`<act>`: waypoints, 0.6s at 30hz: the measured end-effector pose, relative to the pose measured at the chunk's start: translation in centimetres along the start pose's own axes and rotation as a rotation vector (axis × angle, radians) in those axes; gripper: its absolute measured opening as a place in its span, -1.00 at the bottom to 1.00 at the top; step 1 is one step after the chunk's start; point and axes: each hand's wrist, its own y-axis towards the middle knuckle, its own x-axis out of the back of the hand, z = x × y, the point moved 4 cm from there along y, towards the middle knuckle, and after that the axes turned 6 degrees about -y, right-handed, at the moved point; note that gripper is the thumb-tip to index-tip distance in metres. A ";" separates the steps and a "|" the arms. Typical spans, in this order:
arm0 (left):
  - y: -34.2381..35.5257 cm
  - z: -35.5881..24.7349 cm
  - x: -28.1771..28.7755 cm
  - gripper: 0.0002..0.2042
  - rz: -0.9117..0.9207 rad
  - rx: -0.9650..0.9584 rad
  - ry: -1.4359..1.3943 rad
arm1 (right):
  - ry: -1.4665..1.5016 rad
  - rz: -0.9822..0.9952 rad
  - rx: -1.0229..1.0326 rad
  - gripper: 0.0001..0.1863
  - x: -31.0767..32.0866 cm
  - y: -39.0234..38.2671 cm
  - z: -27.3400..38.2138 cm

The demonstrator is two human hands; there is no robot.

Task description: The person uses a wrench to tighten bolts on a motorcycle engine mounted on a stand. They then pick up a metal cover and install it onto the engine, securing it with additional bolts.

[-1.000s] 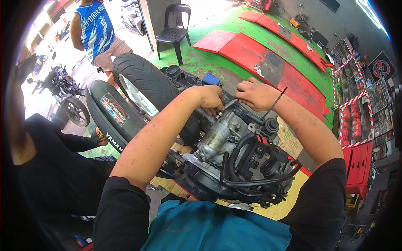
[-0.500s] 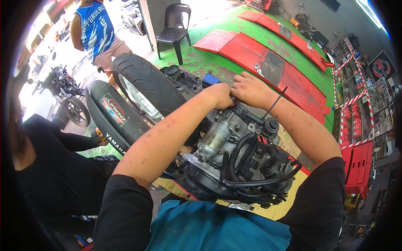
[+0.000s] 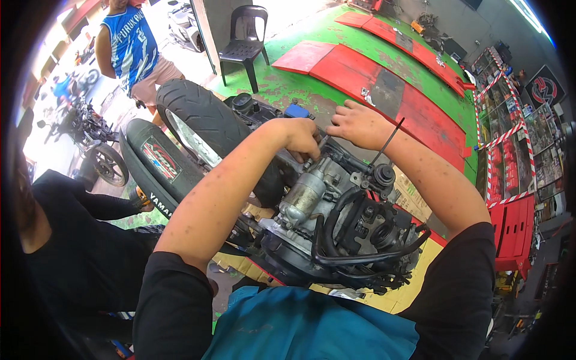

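A scooter engine (image 3: 303,195), with a silver cylinder-shaped part and black hoses, lies in front of me. My left hand (image 3: 300,138) is over its far side, fingers curled down around a slim grey metal rod (image 3: 324,143). Close by on the right is my right hand (image 3: 355,124), its thumb and forefinger pinched near the rod's upper end. What those fingertips hold is too small to make out. A thin black rod (image 3: 387,143) stands up from the engine beside my right wrist. Beyond my left hand lies a blue-capped part (image 3: 296,111).
A wheel with a black tyre (image 3: 201,111) and a black rear fender (image 3: 153,150) are at left. A person in black (image 3: 90,234) is close on my left; another in a blue jersey (image 3: 129,45) stands farther off. A plastic chair (image 3: 245,51) and red ramps (image 3: 354,75) are beyond.
My hands have drawn slightly apart. My left hand has shifted left and lower, so its curled fingers and the metal rod now show. The view has moved slightly.
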 end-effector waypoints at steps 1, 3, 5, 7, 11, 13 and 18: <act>-0.2 0.3 0.1 -0.62 0.000 -0.037 0.011 | -0.015 -0.048 -0.009 -0.80 0.3 0.0 0.1; -0.4 0.1 0.1 -0.64 -0.003 -0.062 0.018 | -0.050 -0.136 -0.027 -0.79 0.7 -0.3 0.0; -0.2 0.0 -0.1 -0.62 -0.002 -0.031 0.014 | -0.046 -0.088 -0.099 -0.76 0.4 -0.8 -0.3; 0.0 0.2 0.0 -0.68 0.003 -0.053 -0.037 | -0.042 -0.066 -0.204 -0.77 0.2 -1.9 -0.8; 0.4 0.6 -0.2 -0.75 -0.052 -0.093 -0.024 | 0.036 -0.042 -0.505 -0.78 0.8 -7.4 -2.7; 0.0 0.7 -0.1 -0.71 -0.094 -0.095 0.063 | 0.125 -0.074 -0.677 -0.77 2.4 -11.5 -2.6; -1.8 -0.4 -0.1 -0.60 0.028 -0.101 0.030 | 0.306 -0.396 -1.236 -0.82 6.2 -27.8 4.4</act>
